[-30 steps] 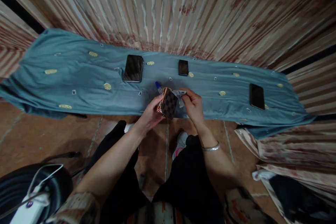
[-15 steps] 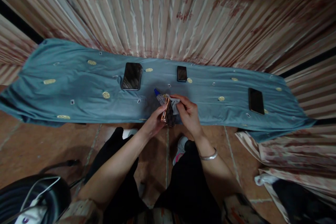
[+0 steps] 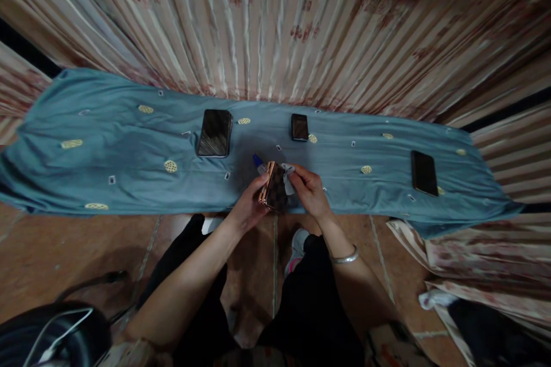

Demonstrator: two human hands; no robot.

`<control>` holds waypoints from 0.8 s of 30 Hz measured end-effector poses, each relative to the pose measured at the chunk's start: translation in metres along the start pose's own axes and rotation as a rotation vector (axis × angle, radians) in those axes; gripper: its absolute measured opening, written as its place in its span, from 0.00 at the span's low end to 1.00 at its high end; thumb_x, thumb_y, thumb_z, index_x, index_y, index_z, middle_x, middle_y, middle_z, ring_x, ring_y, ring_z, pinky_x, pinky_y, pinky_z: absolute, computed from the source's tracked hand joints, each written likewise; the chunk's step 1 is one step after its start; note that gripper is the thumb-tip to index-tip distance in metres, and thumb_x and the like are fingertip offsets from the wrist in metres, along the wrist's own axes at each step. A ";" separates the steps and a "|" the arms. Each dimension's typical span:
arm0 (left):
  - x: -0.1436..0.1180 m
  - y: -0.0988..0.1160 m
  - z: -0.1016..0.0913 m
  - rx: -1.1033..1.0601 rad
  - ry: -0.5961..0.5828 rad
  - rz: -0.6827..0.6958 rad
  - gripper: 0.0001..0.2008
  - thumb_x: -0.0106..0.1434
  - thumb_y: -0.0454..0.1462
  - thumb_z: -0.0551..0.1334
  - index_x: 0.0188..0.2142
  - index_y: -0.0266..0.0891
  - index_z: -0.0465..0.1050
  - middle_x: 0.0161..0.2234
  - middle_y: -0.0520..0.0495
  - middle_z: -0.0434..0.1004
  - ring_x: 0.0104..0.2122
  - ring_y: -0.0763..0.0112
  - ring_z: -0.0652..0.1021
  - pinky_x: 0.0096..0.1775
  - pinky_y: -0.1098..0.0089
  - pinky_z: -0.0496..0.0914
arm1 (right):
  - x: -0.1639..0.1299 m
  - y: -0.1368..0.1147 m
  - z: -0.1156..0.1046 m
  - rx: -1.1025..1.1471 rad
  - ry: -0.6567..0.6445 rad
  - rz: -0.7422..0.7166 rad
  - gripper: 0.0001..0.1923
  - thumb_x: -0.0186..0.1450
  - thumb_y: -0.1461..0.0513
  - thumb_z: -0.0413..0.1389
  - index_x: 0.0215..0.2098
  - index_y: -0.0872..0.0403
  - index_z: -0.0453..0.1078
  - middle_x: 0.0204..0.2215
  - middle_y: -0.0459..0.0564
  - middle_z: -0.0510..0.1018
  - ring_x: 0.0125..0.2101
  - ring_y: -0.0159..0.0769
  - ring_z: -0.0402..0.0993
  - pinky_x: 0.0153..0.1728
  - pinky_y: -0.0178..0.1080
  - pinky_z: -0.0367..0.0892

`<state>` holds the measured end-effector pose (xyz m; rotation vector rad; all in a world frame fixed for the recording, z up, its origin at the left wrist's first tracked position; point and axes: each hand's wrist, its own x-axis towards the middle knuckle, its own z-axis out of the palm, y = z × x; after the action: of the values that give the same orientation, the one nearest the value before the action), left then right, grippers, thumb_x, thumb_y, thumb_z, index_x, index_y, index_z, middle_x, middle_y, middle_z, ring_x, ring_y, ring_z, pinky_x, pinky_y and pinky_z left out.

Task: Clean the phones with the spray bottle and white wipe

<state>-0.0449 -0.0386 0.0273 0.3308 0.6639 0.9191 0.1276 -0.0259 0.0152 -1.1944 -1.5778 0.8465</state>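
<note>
My left hand (image 3: 252, 200) is closed around a flat, dark brown item with a checked face and shiny gold metal edges (image 3: 275, 186), which looks like a wallet. It is held tilted near the front edge of the bench. My right hand (image 3: 310, 188) pinches a small grey cloth (image 3: 288, 179) against the right part of the checked face. Just beyond my left fingers lies a clear bottle with a blue cap (image 3: 257, 160); most of it is hidden behind the item.
Blue-green fabric with yellow prints (image 3: 129, 155) covers the long bench. A dark tablet-like slab (image 3: 214, 133) lies left, a small black square item (image 3: 299, 127) at the middle back, and a black phone (image 3: 424, 173) right. A pleated curtain (image 3: 267, 28) hangs behind. A black round seat (image 3: 55, 332) is lower left.
The cloth has slid from the upper gold edge toward the right of the checked face, which now shows more openly. The item has turned slightly. The bottle is more covered.
</note>
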 end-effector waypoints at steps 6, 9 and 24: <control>0.001 0.009 0.003 0.006 -0.020 0.061 0.11 0.63 0.44 0.71 0.37 0.38 0.81 0.30 0.50 0.84 0.29 0.69 0.82 0.34 0.71 0.74 | 0.002 0.003 0.008 0.005 0.049 0.012 0.18 0.74 0.50 0.54 0.49 0.47 0.83 0.41 0.47 0.88 0.44 0.41 0.84 0.47 0.41 0.78; 0.002 0.011 0.005 0.000 -0.019 0.076 0.10 0.64 0.44 0.70 0.39 0.39 0.81 0.32 0.50 0.85 0.34 0.66 0.84 0.38 0.69 0.76 | 0.001 0.002 0.012 -0.038 0.055 -0.012 0.19 0.75 0.52 0.52 0.54 0.47 0.81 0.49 0.49 0.87 0.52 0.43 0.83 0.55 0.45 0.76; 0.006 0.012 0.003 0.084 -0.011 0.189 0.17 0.58 0.47 0.74 0.38 0.35 0.83 0.38 0.42 0.87 0.48 0.52 0.84 0.50 0.58 0.79 | -0.004 0.000 0.013 -0.202 0.012 -0.068 0.21 0.76 0.58 0.49 0.62 0.47 0.76 0.55 0.51 0.85 0.55 0.42 0.82 0.58 0.45 0.76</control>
<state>-0.0474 -0.0268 0.0333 0.4794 0.6701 1.0700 0.1155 -0.0295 0.0097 -1.2767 -1.7161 0.6462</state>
